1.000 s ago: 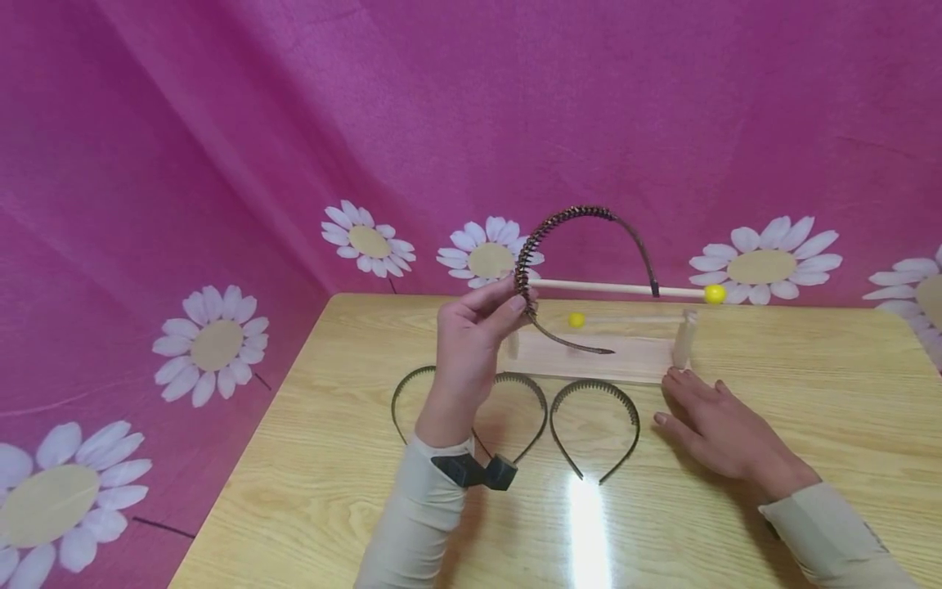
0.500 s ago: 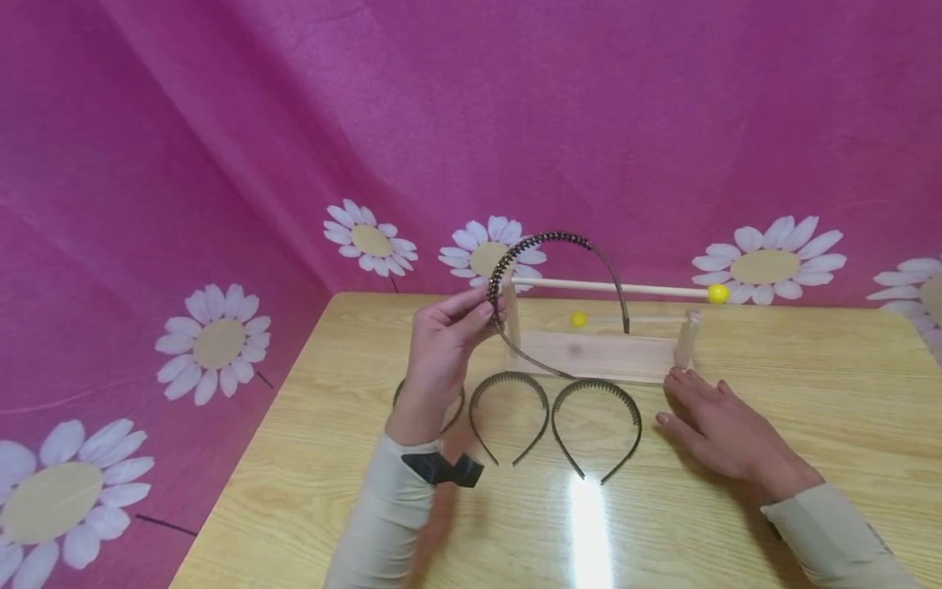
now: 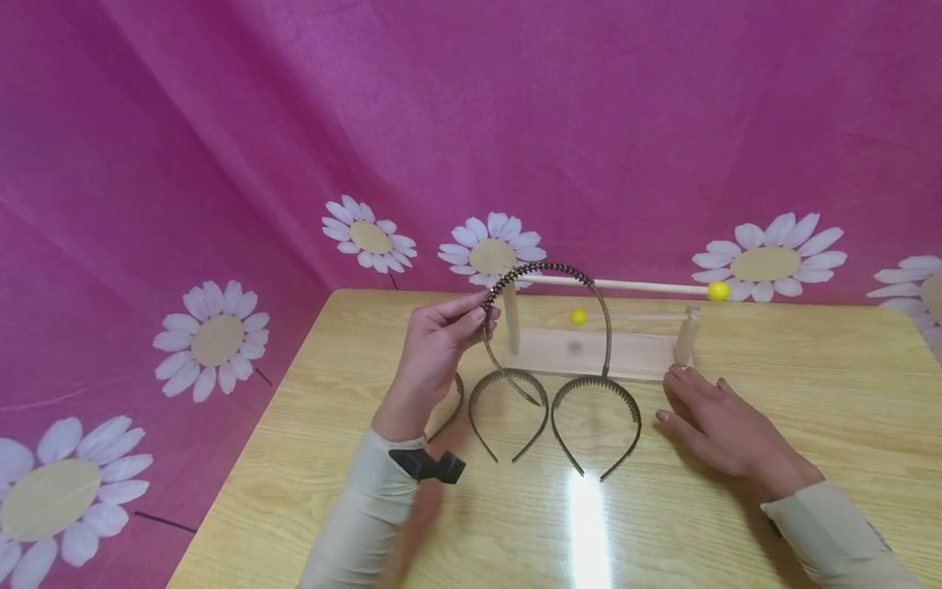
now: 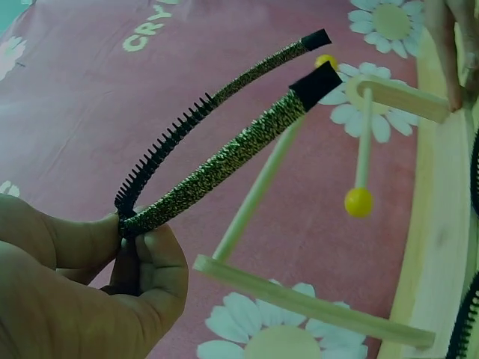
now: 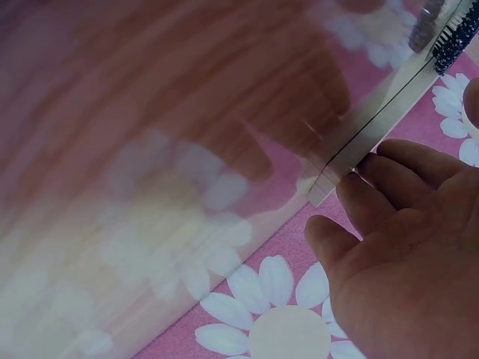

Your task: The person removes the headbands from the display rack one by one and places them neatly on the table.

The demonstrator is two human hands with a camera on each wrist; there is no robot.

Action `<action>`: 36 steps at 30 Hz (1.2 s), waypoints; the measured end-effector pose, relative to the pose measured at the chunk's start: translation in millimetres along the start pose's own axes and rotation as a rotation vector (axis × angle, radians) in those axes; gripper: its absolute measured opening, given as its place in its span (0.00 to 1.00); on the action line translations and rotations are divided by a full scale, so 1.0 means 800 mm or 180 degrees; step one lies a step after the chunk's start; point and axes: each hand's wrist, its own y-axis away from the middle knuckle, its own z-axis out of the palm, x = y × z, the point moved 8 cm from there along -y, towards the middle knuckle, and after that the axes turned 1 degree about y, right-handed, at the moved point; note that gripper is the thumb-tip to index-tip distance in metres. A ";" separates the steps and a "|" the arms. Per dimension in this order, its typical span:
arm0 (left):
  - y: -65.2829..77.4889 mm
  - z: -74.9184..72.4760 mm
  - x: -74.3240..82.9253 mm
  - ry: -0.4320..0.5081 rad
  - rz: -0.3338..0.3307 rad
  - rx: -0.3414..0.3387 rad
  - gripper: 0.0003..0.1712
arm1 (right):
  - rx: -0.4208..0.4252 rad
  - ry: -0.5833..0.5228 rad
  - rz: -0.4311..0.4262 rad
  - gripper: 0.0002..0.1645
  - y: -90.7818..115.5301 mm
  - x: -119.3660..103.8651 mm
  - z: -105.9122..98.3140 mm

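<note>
My left hand [image 3: 434, 352] pinches a glittery dark toothed headband [image 3: 546, 267] by one side, between thumb and fingers. In the left wrist view the two ends of that headband [image 4: 224, 164] point away from the hand. In the head view it overlaps the upper rod [image 3: 655, 286] of a wooden stand [image 3: 603, 353]; whether it goes round the rod I cannot tell. Yellow balls [image 3: 719, 291] tip this rod and a lower one. My right hand [image 3: 724, 429] lies with extended fingers on the table, its fingertips touching the right end of the stand's base.
Three more dark headbands lie on the wooden table [image 3: 736, 540] in front of the stand: a left headband [image 3: 460, 401] partly behind my left hand, a middle headband [image 3: 471, 409] and a right headband [image 3: 638, 421]. A pink daisy-print cloth [image 3: 603, 123] hangs behind and at the left.
The left hand has moved left and slightly down with the headband, whose loop has dropped from above the upper rod to rod level, ends now lower. The right hand has stayed in place.
</note>
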 end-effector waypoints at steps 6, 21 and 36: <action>-0.001 -0.009 -0.006 -0.0086 -0.0165 -0.0057 0.17 | 0.0014 -0.0030 -0.0013 0.42 0.001 -0.001 -0.002; -0.002 -0.044 -0.012 -0.0110 -0.0436 0.0016 0.19 | 0.0040 -0.0002 -0.0028 0.40 -0.002 -0.002 -0.004; -0.005 -0.093 -0.023 -0.0387 -0.0678 0.0178 0.20 | 0.0088 -0.0019 -0.0062 0.39 0.000 -0.002 -0.002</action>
